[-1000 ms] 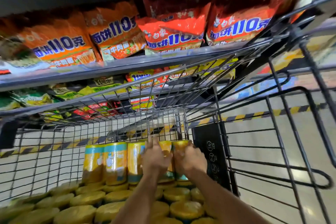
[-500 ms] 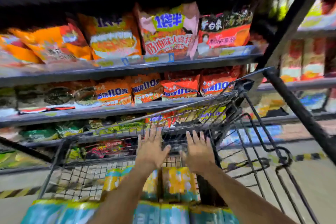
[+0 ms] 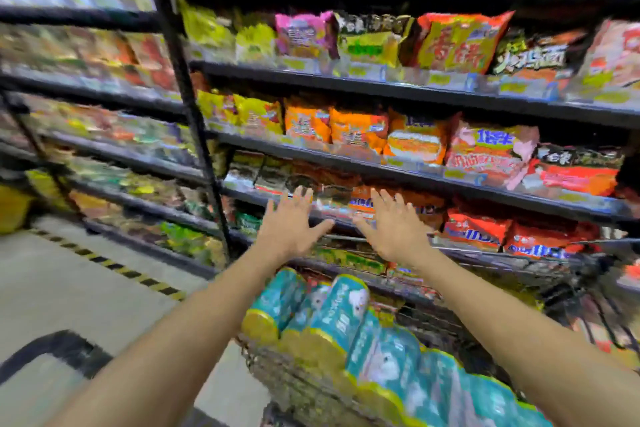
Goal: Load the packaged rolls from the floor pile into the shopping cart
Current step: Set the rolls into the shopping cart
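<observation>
Filling most of the view: blurred snack shelving [image 3: 398,90]. Below it is the shopping cart [image 3: 301,388], wire side barely readable, with teal-and-yellow packaged rolls [image 3: 346,315] stacked high inside. Floor pile not in view. Left hand [image 3: 292,224] and right hand [image 3: 394,230] are both spread flat, fingers splayed, empty, above the load. Risk: top packs look loosely stacked, so a bump to the cart could tip them onto the floor [image 3: 86,288].

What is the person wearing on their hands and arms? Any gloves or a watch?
Nothing that shows. The left hand and right hand are bare, with no gloves, and no rings show on the fingers, though the picture is blurry. The left forearm and right forearm are bare too: no sleeve, watch or bracelet is in view.
</observation>
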{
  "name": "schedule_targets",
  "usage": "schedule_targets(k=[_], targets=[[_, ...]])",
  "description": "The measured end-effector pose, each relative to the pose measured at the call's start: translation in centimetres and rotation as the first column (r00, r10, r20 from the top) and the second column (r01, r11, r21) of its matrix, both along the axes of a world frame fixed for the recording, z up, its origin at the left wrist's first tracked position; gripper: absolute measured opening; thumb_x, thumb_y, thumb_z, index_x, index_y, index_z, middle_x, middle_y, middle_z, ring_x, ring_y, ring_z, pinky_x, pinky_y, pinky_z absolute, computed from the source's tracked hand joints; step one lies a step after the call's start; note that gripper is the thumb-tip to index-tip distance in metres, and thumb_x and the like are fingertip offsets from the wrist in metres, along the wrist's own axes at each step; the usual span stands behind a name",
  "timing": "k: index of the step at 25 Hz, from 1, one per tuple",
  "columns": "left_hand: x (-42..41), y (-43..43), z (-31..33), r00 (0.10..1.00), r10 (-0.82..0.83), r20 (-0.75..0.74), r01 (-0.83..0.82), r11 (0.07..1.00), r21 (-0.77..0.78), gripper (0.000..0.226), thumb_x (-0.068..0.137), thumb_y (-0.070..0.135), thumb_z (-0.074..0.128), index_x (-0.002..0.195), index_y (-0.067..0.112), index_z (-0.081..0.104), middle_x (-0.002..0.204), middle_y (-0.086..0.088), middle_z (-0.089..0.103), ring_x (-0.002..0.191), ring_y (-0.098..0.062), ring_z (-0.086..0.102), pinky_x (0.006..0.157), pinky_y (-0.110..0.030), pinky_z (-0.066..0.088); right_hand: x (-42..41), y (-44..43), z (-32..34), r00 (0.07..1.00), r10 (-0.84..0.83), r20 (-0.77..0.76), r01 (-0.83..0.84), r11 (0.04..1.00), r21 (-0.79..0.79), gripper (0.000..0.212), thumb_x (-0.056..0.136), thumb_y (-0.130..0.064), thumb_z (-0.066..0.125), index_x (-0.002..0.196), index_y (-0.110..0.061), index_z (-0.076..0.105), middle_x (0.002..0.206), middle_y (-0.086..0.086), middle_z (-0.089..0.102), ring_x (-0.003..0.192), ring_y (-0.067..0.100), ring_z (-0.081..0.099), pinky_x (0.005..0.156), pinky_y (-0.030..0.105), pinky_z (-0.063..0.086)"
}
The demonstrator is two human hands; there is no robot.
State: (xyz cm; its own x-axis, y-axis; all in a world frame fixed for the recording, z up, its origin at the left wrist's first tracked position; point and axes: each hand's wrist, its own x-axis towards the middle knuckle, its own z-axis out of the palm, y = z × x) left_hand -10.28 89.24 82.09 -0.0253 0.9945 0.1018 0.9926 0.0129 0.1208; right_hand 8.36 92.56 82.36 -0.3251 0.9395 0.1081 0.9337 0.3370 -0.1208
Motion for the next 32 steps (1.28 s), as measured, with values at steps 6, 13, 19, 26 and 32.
schedule_targets(k=[6, 13, 19, 26, 32], targets=[[-14.2, -14.4, 1.9, 0.897, 0.442, 0.030, -0.442, 0.897, 0.015, 0.082, 0.091, 0.067, 0.029, 0.153, 0.019, 0.004, 0.160, -0.002, 0.003, 0.146, -0.026, 0.009, 0.118, -0.047, 0.012, -17.9, -5.3, 2.8, 0.870, 0.489, -0.061, -0.485, 0.872, 0.072, 0.071, 0.096, -0.056, 0.032, 0.152, -0.014, 0.017, 0.154, 0.010, 0.029, 0.139, 0.029, 0.029, 0.112, 0.043, 0.027], [-20.1, -35.2, -1.8, 0.495, 0.869, 0.025, -0.868, 0.495, -0.030, 0.078, 0.091, 0.063, 0.035, 0.151, 0.018, 0.013, 0.158, -0.003, 0.016, 0.144, -0.026, 0.015, 0.116, -0.044, 0.013, -31.7, -16.3, 0.0, 0.564, 0.818, -0.113, -0.824, 0.566, -0.018, 0.067, 0.097, -0.052, 0.037, 0.150, -0.013, 0.022, 0.152, 0.009, 0.032, 0.138, 0.029, 0.033, 0.110, 0.042, 0.031], [-21.5, -45.9, -7.4, 0.220, 0.975, 0.031, -0.965, 0.222, -0.143, 0.079, 0.091, 0.065, 0.034, 0.151, 0.017, 0.013, 0.159, -0.005, 0.011, 0.146, -0.027, 0.011, 0.116, -0.044, 0.014, -38.8, -25.9, -6.6, 0.345, 0.935, -0.079, -0.932, 0.332, -0.145, 0.071, 0.097, -0.055, 0.031, 0.152, -0.013, 0.015, 0.152, 0.009, 0.032, 0.137, 0.028, 0.032, 0.109, 0.041, 0.032], [-29.5, -52.4, -17.1, 0.072, 0.994, 0.088, -0.959, 0.093, -0.268, 0.108, 0.065, 0.079, -0.001, 0.152, 0.017, 0.010, 0.160, -0.003, 0.007, 0.147, -0.023, 0.007, 0.116, -0.043, 0.010, -50.1, -33.7, -16.3, 0.203, 0.979, 0.030, -0.926, 0.202, -0.317, 0.068, 0.099, -0.050, 0.031, 0.152, -0.013, 0.011, 0.153, 0.009, 0.028, 0.138, 0.030, 0.030, 0.111, 0.039, 0.025], [-36.8, -55.4, -30.9, -0.015, 0.993, 0.117, -0.898, 0.038, -0.438, 0.108, 0.063, 0.079, -0.003, 0.153, 0.019, 0.004, 0.160, -0.002, -0.002, 0.147, -0.023, -0.002, 0.117, -0.044, 0.002, -58.2, -37.5, -29.1, 0.108, 0.989, 0.096, -0.859, 0.142, -0.492, 0.066, 0.095, -0.049, 0.045, 0.147, -0.012, 0.028, 0.144, 0.011, 0.039, 0.129, 0.030, 0.040, 0.100, 0.037, 0.034]])
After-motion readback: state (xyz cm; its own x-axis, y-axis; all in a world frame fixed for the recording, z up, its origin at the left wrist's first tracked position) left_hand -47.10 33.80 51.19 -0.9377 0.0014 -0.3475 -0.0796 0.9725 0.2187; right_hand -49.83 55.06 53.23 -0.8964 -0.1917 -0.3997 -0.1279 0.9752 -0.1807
